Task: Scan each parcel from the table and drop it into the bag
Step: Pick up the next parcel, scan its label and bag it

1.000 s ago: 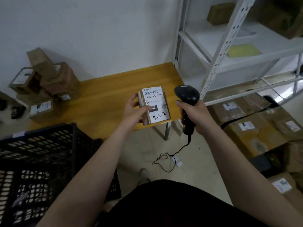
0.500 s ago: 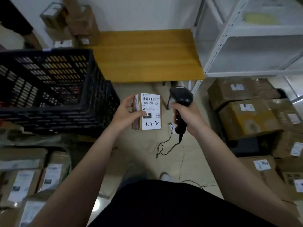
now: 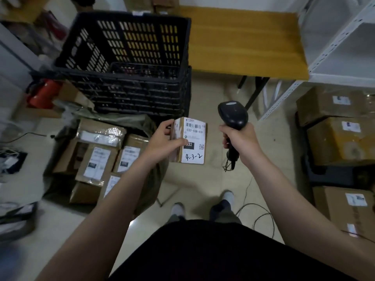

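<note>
My left hand [image 3: 165, 141] grips a small brown parcel [image 3: 192, 138] with a white label reading "4-3-2", held upright above the floor. A black handheld barcode scanner [image 3: 233, 118] is gripped in my right hand [image 3: 241, 141], just right of the parcel, its cable hanging down. Lower left of the parcel, an olive-green bag [image 3: 129, 120] lies open on the floor with several labelled cardboard parcels [image 3: 99, 159] inside. The wooden table [image 3: 243, 43] is at the top, behind the hands.
Stacked black plastic crates [image 3: 129, 63] stand left of the table. White metal shelving [image 3: 343, 47] rises at the right, with several cardboard boxes [image 3: 341, 138] on the floor below it. The scanner cable [image 3: 261, 216] loops across the floor by my feet.
My view has swung down and left, away from the table. Both hands, with parcel and scanner, now hang over the floor beside the open bag, which has come into view.
</note>
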